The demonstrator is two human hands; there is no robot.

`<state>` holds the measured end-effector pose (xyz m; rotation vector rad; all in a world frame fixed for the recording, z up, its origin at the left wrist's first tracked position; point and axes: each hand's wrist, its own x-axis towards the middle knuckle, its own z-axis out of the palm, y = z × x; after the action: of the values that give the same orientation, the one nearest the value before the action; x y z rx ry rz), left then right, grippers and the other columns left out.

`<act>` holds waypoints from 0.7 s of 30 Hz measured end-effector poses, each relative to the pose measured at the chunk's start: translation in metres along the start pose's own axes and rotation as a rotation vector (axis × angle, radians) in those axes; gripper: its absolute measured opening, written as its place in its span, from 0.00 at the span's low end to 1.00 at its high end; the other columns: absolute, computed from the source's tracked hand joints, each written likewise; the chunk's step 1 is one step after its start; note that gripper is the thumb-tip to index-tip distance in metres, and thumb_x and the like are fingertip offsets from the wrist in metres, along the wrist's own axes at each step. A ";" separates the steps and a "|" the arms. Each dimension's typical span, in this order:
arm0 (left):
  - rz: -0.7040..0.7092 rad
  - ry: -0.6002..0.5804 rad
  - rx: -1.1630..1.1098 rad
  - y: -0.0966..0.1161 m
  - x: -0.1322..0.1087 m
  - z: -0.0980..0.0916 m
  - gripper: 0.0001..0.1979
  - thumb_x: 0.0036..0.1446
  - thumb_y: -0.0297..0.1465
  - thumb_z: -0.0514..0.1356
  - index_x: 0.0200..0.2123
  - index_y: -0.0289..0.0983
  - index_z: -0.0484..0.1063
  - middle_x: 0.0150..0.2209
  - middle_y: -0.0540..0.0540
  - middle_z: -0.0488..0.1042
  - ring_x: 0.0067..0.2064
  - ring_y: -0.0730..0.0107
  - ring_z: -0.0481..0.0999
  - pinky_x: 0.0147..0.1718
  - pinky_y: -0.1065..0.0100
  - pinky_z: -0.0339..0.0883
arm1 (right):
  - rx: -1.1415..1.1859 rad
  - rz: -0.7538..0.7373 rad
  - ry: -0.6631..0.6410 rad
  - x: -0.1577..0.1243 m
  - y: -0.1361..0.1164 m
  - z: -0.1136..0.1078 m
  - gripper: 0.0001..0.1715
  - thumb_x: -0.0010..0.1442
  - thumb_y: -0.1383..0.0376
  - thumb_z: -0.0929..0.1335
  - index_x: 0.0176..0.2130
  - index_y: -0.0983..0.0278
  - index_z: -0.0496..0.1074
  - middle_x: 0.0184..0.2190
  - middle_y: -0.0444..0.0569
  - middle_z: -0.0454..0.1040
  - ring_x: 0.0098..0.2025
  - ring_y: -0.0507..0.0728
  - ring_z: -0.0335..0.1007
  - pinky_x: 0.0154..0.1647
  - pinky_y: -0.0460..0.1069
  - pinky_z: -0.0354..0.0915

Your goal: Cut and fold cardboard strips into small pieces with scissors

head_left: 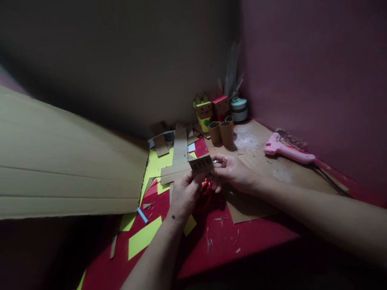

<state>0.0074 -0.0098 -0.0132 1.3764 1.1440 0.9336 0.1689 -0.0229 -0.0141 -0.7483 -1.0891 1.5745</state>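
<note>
Both my hands hold a small brown cardboard piece (202, 164) with black printed characters, just above the red table (254, 237). My left hand (185, 194) pinches its lower left edge with closed fingers. My right hand (232, 172) grips its right end, fingers curled. Something red shows between and below my hands; I cannot make out what it is. Long cardboard strips (180, 148) lie flat just beyond the held piece.
A large corrugated cardboard sheet (66, 169) fills the left side. Yellow paper scraps (143, 237) lie on the red surface. Two cardboard tubes (222, 133), small box figures (211, 109) and a teal jar (239, 108) stand at the back. A pink glue gun (286, 151) lies on the right.
</note>
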 end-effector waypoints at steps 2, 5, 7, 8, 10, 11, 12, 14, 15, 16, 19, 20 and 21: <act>0.041 -0.053 0.045 0.001 -0.001 -0.002 0.14 0.51 0.41 0.62 0.25 0.35 0.69 0.15 0.57 0.58 0.17 0.82 0.52 0.16 0.76 0.46 | 0.009 0.011 -0.002 -0.001 0.000 0.000 0.25 0.48 0.64 0.73 0.45 0.66 0.65 0.21 0.43 0.74 0.20 0.52 0.72 0.20 0.45 0.68; 0.054 -0.068 0.079 0.004 -0.004 -0.002 0.15 0.51 0.40 0.62 0.23 0.35 0.67 0.15 0.57 0.59 0.16 0.82 0.53 0.15 0.76 0.46 | -0.014 0.018 0.015 0.000 0.001 0.000 0.20 0.47 0.67 0.73 0.41 0.65 0.66 0.19 0.41 0.71 0.17 0.49 0.67 0.17 0.43 0.64; 0.011 -0.088 0.070 0.007 -0.005 -0.001 0.15 0.51 0.39 0.62 0.20 0.35 0.66 0.14 0.57 0.60 0.14 0.82 0.53 0.13 0.76 0.45 | -0.046 0.024 0.030 0.000 0.002 -0.001 0.19 0.46 0.68 0.73 0.39 0.65 0.67 0.19 0.40 0.70 0.16 0.48 0.63 0.15 0.43 0.61; -0.019 -0.105 0.065 0.009 -0.005 -0.001 0.16 0.51 0.39 0.62 0.20 0.35 0.65 0.13 0.57 0.60 0.13 0.82 0.53 0.12 0.76 0.44 | -0.060 0.027 0.031 0.000 0.003 -0.001 0.20 0.45 0.69 0.73 0.39 0.65 0.67 0.18 0.40 0.70 0.15 0.47 0.63 0.15 0.42 0.60; -0.049 -0.133 0.041 0.011 -0.004 -0.001 0.14 0.51 0.38 0.62 0.21 0.35 0.67 0.13 0.56 0.62 0.12 0.83 0.54 0.11 0.76 0.45 | -0.079 0.025 0.021 0.000 0.003 -0.002 0.21 0.45 0.70 0.72 0.41 0.66 0.68 0.18 0.40 0.70 0.15 0.47 0.62 0.14 0.42 0.59; -0.035 -0.128 0.007 0.012 -0.003 -0.001 0.12 0.50 0.37 0.63 0.24 0.35 0.69 0.14 0.56 0.64 0.12 0.82 0.56 0.11 0.77 0.46 | -0.082 0.023 0.014 0.000 0.003 -0.002 0.21 0.45 0.71 0.71 0.42 0.66 0.68 0.18 0.40 0.70 0.15 0.47 0.62 0.14 0.42 0.58; -0.007 -0.110 -0.044 0.013 -0.002 -0.001 0.10 0.48 0.36 0.65 0.28 0.35 0.70 0.16 0.55 0.67 0.13 0.81 0.59 0.12 0.77 0.48 | -0.083 0.025 0.006 0.000 0.003 -0.002 0.21 0.46 0.72 0.70 0.42 0.66 0.67 0.18 0.40 0.70 0.15 0.47 0.62 0.14 0.42 0.58; 0.056 -0.062 -0.170 0.014 0.000 -0.003 0.16 0.44 0.33 0.68 0.37 0.37 0.72 0.23 0.53 0.74 0.18 0.78 0.67 0.15 0.77 0.57 | -0.095 0.038 -0.017 -0.002 0.003 -0.001 0.22 0.46 0.73 0.69 0.43 0.65 0.67 0.18 0.39 0.69 0.15 0.47 0.62 0.14 0.41 0.58; 0.082 -0.041 -0.216 0.015 0.001 -0.003 0.18 0.42 0.31 0.68 0.39 0.37 0.72 0.27 0.52 0.76 0.22 0.76 0.71 0.19 0.76 0.62 | -0.101 0.045 -0.029 -0.003 0.003 0.000 0.22 0.46 0.73 0.69 0.44 0.64 0.67 0.17 0.39 0.69 0.15 0.47 0.62 0.13 0.41 0.57; 0.099 -0.024 -0.237 0.015 0.001 -0.004 0.18 0.42 0.30 0.69 0.39 0.37 0.73 0.30 0.50 0.78 0.26 0.75 0.73 0.23 0.75 0.66 | -0.103 0.053 -0.040 -0.004 0.004 0.002 0.23 0.46 0.73 0.68 0.45 0.64 0.67 0.17 0.38 0.69 0.15 0.47 0.61 0.13 0.41 0.57; 0.120 0.019 -0.207 0.016 0.000 -0.005 0.11 0.41 0.26 0.68 0.32 0.35 0.76 0.32 0.49 0.79 0.32 0.73 0.75 0.32 0.73 0.69 | -0.100 0.082 -0.077 -0.006 0.004 0.005 0.24 0.47 0.72 0.69 0.46 0.63 0.67 0.17 0.38 0.68 0.15 0.48 0.62 0.12 0.41 0.58; 0.126 0.036 -0.201 0.016 0.000 -0.004 0.10 0.40 0.25 0.68 0.31 0.35 0.77 0.31 0.49 0.79 0.31 0.73 0.75 0.31 0.74 0.69 | -0.094 0.092 -0.088 -0.007 0.003 0.006 0.25 0.48 0.72 0.69 0.47 0.63 0.67 0.18 0.38 0.68 0.15 0.48 0.62 0.13 0.41 0.59; 0.134 0.046 -0.202 0.015 -0.001 -0.004 0.09 0.40 0.24 0.67 0.30 0.36 0.77 0.30 0.50 0.79 0.31 0.73 0.75 0.31 0.74 0.68 | -0.087 0.095 -0.093 -0.007 0.003 0.006 0.24 0.49 0.71 0.70 0.47 0.63 0.68 0.18 0.39 0.69 0.16 0.48 0.64 0.14 0.42 0.61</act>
<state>0.0056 -0.0093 0.0022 1.2840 0.9715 1.1499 0.1645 -0.0318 -0.0146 -0.8018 -1.2122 1.6640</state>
